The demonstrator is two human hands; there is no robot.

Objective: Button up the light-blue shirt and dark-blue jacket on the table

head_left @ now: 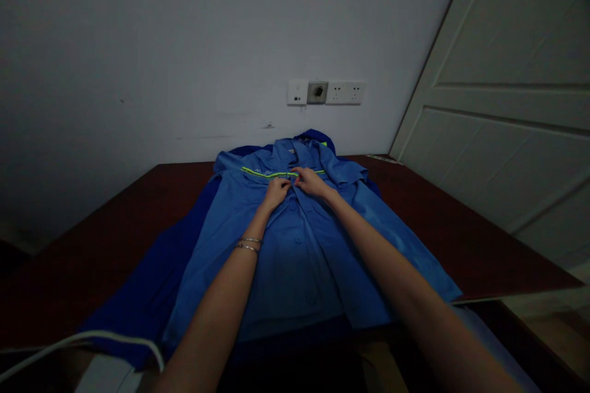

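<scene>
Shirt point(286, 264), light blue and short-sleeved, lies spread front up in the middle of the table, its collar away from the person and its lower edge toward them. Behind it rises a pale wall point(184, 55), and at the right stands a white panelled door point(520, 104). The table point(133, 215) is dark reddish brown. A darker blue garment point(152, 270) lies under the shirt, showing at the left and behind the collar.

Both hands meet at the front opening, on the chest. The right hand point(308, 180) has its index finger and thumb bent close together on the cloth; whether they grip anything cannot be told. The left hand point(277, 190), just beside it, has its fingertips drawn together, pinching the front edge.

A white cable point(110, 336) curves across the lower left. White sockets point(345, 93) sit on the wall, beside a grey one point(318, 92). A yellow-green stripe point(262, 174) crosses the chest. Two thin bracelets point(249, 249) circle the left wrist.
</scene>
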